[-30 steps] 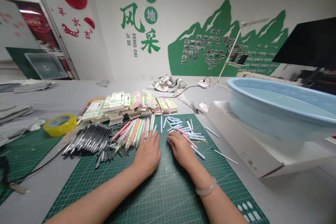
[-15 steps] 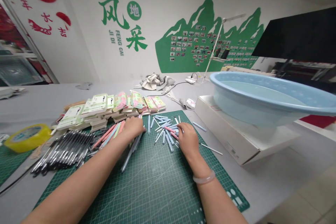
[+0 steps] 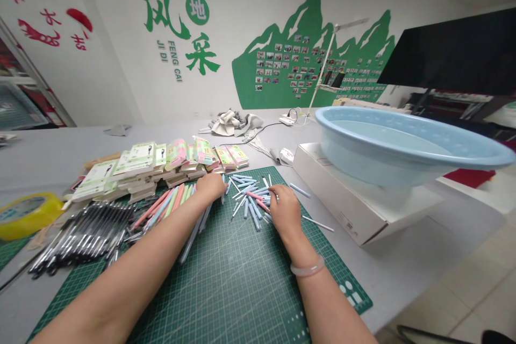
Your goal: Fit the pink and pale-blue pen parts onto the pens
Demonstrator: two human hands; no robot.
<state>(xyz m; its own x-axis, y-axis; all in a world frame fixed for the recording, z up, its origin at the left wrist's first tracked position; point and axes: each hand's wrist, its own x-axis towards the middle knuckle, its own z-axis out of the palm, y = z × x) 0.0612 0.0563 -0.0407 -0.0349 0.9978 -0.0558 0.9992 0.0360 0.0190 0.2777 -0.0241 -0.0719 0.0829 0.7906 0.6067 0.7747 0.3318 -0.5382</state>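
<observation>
A loose pile of light blue pen barrels [image 3: 253, 215], thin white refills [image 3: 237, 208] and a few pink pieces [image 3: 253, 195] lies on the green cutting mat [image 3: 237, 274]. At the pile's left edge is my left hand [image 3: 212, 187], its fingers curled down beside a light blue piece; what they grip is hidden. My right hand [image 3: 285, 208] reaches into the pile's right side, thumb and fingertips pinched together. Whatever sits in that pinch is too small to make out. Under my left forearm are pink, blue and green pens [image 3: 173, 201], partly covered.
Black-and-clear pens [image 3: 80, 236] lie in a row at left, near a roll of yellow tape [image 3: 30, 215]. Small boxes [image 3: 133, 164] are stacked behind. On the right, a blue basin [image 3: 363, 161] rests on a white box [image 3: 334, 193]. Crumpled cloth [image 3: 229, 122] lies at the back.
The view has turned slightly right. My left hand has shifted a little right, closer to the pile. My right hand stays at the pile's right side, fingertips still together.
</observation>
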